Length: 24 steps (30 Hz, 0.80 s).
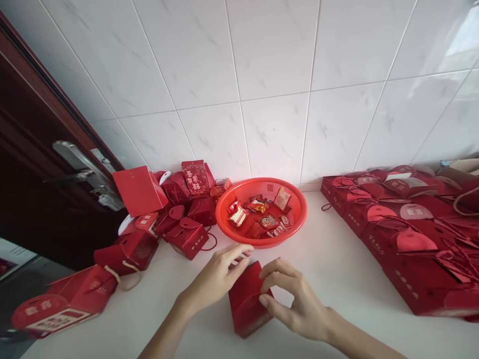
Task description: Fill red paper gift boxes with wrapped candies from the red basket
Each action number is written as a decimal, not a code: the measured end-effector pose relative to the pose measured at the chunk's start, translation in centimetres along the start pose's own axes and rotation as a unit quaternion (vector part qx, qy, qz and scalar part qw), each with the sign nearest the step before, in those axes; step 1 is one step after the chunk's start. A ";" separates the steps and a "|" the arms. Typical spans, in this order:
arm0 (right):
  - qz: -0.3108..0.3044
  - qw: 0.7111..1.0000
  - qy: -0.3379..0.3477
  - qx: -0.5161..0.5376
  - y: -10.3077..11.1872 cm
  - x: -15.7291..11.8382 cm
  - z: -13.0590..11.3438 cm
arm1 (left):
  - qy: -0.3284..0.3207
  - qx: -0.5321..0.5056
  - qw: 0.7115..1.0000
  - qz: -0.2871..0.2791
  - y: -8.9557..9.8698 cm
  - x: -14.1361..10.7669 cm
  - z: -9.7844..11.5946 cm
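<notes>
A small red paper gift box stands on the white tabletop in front of me, its top closed over as far as I can see. My right hand is at its right side, thumb and curled fingers closed on the upper edge. My left hand is by the box's far left edge, fingers bent and apart from the thumb, which is close to the cardboard. Just beyond both hands sits a red plastic basket with several wrapped candies and small snack packets in it.
Several red gift boxes lie loosely piled on the left, some with cord handles. Rows of closed red boxes fill the right side. A white tiled wall rises behind, and a dark door with a metal handle is at left.
</notes>
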State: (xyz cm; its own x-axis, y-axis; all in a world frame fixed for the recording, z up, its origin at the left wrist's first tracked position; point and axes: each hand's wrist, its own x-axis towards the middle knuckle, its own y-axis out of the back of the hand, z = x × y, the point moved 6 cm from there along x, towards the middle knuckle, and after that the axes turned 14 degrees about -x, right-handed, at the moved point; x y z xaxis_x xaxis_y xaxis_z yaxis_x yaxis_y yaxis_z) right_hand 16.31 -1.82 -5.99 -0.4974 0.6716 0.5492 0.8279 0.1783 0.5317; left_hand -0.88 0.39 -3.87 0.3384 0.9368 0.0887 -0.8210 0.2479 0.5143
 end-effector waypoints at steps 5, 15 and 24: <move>-0.058 0.996 0.029 0.059 -0.4 0.1 -1.0 | -0.029 0.004 0.998 0.055 0.2 0.3 -0.8; -0.206 0.959 0.128 -0.144 -3.6 0.1 -1.9 | 0.017 0.010 0.999 0.044 -0.6 -0.3 -1.9; -0.246 0.881 0.258 -0.312 -4.4 0.7 -4.4 | 0.107 0.054 0.993 0.013 -1.3 -1.2 -1.3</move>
State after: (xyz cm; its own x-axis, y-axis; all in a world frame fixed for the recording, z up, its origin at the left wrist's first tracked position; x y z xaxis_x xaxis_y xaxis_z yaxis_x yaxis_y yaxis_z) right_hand 11.25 -5.31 -5.13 -0.9411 0.1789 0.2869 0.2554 -0.1802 0.9499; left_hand -0.83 -0.71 -5.75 0.2024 0.9765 -0.0745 -0.7698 0.2056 0.6043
